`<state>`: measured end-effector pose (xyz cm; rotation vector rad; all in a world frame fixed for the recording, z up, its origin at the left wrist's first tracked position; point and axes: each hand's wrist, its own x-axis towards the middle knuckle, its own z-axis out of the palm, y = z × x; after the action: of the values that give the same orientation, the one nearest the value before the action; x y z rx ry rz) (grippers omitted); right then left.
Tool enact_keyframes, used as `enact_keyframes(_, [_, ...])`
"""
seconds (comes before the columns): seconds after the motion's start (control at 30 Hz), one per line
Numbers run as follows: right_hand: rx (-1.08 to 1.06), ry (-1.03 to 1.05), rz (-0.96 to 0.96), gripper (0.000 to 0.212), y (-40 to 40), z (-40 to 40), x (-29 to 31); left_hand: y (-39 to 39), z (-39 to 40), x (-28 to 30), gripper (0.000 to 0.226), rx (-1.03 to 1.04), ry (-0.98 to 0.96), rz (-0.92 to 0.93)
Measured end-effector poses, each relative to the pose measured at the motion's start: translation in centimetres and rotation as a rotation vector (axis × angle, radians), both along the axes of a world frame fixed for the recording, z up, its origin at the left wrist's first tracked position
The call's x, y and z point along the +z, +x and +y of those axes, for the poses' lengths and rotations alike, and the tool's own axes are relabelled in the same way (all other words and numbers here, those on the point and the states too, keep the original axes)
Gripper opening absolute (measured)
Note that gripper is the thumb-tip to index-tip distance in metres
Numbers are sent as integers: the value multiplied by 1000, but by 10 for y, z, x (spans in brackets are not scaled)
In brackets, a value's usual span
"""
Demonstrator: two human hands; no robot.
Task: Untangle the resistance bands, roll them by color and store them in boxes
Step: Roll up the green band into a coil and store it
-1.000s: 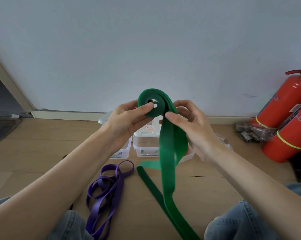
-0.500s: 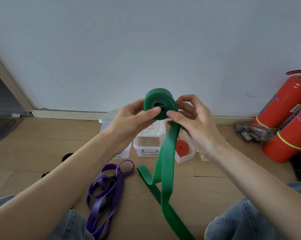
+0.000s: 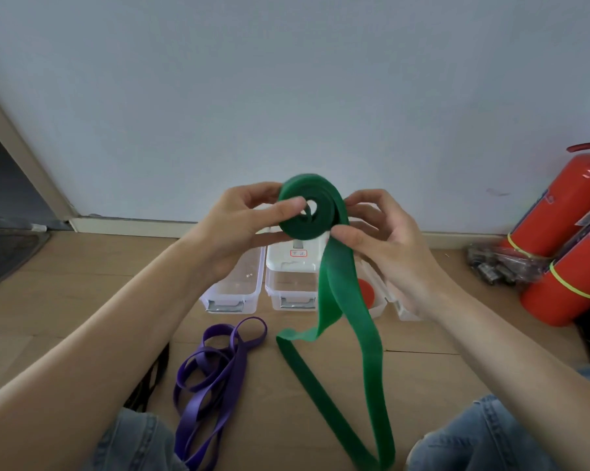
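I hold a partly rolled green resistance band [image 3: 320, 212] up in front of the wall. My left hand [image 3: 239, 226] grips the coil from the left, thumb across its face. My right hand [image 3: 381, 239] pinches the band where it leaves the coil on the right. The loose green tail hangs down to the wooden floor between my knees. A purple band [image 3: 215, 379] lies tangled on the floor at lower left. Clear plastic boxes stand behind: an open one [image 3: 234, 294], a lidded one [image 3: 291, 266], and one [image 3: 376, 300] holding a red roll.
Two red fire extinguishers [image 3: 565, 239] lean at the right wall, with a clear bag of metal parts [image 3: 497, 266] beside them. A black strap [image 3: 151, 382] lies by my left arm. A dark mat [image 3: 4, 253] sits at far left by a doorway.
The coil has turned, so its open face shows to the camera again, and it has grown by another wrap. The loose tail on the floor has shortened and shifted.
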<state>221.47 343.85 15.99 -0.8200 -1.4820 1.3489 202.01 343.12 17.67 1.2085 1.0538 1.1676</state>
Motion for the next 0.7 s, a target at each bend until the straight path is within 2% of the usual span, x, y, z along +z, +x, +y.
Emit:
enact_keyframes(0.1, [-47,48,4,42,-6,0,2,7,0,-5,39,36,-22,-115])
enact_keyframes(0.23, [-112,105,-94,28,-7,4,-3,11,-2,-16,50,-47,-106,-117])
enact_keyframes(0.37, [-19,229,-343,25,3,8,-1,1,1,-13,50,-145,-19,300])
enact_keyframes(0.47, [33,263,-491,30,6,7,-3,6,-3,-14,38,-155,22,436])
enact_keyframes(0.6, [88,163,-455,32,8,7,-6,8,-4,-16,39,-110,95,551])
enact_keyframes(0.7, [127,32,-373,37,8,9,-6,5,-5,-13,33,-125,105,539])
